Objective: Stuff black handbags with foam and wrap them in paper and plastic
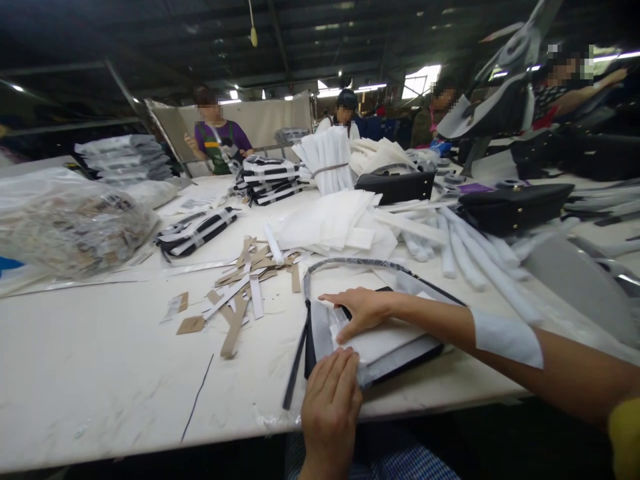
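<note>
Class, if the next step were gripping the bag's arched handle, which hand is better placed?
Probably the right hand: it lies over the bag, its index fingertip near the handle. The left hand is at the bag's near edge, farther away.

Left of the bag (407,353), I have a broad way across the bare front of the table (100,373), past its dark strap (295,367). Cardboard strips (235,330) clutter farther in; foam sheets (330,223) and white tubes (493,270) block beyond. My right forearm (445,323) bars the right.
</note>
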The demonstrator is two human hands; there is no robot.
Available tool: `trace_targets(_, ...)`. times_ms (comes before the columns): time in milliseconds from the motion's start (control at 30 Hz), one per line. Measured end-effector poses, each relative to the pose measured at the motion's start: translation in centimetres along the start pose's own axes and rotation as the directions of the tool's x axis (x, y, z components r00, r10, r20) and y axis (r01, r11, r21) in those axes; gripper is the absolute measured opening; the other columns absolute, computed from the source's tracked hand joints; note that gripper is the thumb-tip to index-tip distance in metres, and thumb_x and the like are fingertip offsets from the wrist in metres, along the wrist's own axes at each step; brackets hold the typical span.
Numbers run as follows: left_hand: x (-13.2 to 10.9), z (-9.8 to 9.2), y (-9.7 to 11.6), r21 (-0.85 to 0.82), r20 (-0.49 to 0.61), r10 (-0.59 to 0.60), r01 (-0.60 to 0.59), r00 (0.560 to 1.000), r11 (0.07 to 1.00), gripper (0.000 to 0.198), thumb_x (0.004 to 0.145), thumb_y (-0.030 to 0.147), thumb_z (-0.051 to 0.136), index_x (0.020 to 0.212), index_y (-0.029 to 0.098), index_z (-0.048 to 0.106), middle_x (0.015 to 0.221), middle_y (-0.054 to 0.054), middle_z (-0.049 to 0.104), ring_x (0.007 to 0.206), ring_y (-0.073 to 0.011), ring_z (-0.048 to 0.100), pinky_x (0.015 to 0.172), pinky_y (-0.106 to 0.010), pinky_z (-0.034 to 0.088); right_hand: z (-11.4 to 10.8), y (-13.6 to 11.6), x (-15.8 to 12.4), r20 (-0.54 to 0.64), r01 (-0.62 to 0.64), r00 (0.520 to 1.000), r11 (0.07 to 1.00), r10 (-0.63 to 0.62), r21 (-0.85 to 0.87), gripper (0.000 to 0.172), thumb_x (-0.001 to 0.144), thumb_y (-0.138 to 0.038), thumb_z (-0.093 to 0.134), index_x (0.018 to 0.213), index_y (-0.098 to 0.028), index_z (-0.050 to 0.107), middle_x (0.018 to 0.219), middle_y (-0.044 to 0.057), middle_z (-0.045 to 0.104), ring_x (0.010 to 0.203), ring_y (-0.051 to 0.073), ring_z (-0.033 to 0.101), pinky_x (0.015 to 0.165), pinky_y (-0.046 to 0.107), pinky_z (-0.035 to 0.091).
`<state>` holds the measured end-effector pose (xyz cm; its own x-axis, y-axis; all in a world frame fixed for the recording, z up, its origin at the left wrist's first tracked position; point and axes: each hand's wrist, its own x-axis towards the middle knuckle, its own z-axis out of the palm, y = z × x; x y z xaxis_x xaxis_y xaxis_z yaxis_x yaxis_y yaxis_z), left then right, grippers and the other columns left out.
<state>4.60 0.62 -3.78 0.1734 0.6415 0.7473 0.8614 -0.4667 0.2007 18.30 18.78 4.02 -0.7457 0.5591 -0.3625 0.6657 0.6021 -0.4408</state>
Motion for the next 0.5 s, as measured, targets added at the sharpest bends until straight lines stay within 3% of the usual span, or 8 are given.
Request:
trace_targets(133, -0.2, 0.1, -0.1, 0.015, 0.011, 0.003, -0.003, 1.000, 1.000, 0.035, 0.094, 0.006, 0.049, 0.124, 0.017, 0.063, 0.119, -0.004, 0.073, 0.114, -0.0179, 0.065, 0.101, -0.033, 0.049, 0.3, 0.3, 1.1, 0.022, -0.041, 0.999, 0.993, 0.039, 0.112, 0.108, 0.064, -0.063, 0.078, 0.155, -0.025, 0.034, 0.138, 0.014, 0.059, 0.123, 0.034, 0.058, 0.103, 0.039, 0.044)
trace_targets(300, -0.5, 0.5, -0.3, 0.056, -0.006, 0.029, -0.029, 1.000, 0.998, 0.035, 0.095, 0.008, 0.047, 0.125, 0.017, 0.063, 0.119, -0.003, 0.072, 0.113, -0.0169, 0.065, 0.101, -0.031, 0.048, 0.0, 0.5, 2.4, -0.001, -0.113, 0.993, 0.976, 0.115, 0.187, 0.089, 0.063, -0.048, 0.083, 0.143, -0.021, 0.055, 0.126, 0.011, 0.067, 0.107, 0.028, 0.066, 0.090, 0.030, 0.049)
trace_targets(400, -0.7, 0.8, -0.8, 0.064, -0.019, 0.058, -0.057, 0.998, 0.996, 0.035, 0.094, 0.008, 0.048, 0.126, 0.017, 0.063, 0.121, -0.004, 0.072, 0.115, -0.0168, 0.065, 0.103, -0.030, 0.047, 0.3, 0.4, 2.7, -0.064, -0.137, 0.986, 0.974, 0.151, 0.182, 0.069, 0.067, -0.043, 0.081, 0.131, -0.022, 0.066, 0.119, 0.007, 0.071, 0.102, 0.026, 0.068, 0.082, 0.026, 0.049)
trace_targets(500, -0.9, 1.1, -1.6, 0.068, -0.022, 0.105, -0.103, 0.994, 0.992, 0.037, 0.093, 0.009, 0.051, 0.127, 0.017, 0.062, 0.122, -0.004, 0.071, 0.115, -0.0169, 0.065, 0.105, -0.029, 0.046, 0.6, -0.1, 2.6, -0.169, -0.167, 0.965, 0.969, 0.198, 0.182, 0.038, 0.081, -0.040, 0.069, 0.114, -0.024, 0.075, 0.109, 0.003, 0.075, 0.100, 0.023, 0.069, 0.078, 0.024, 0.048)
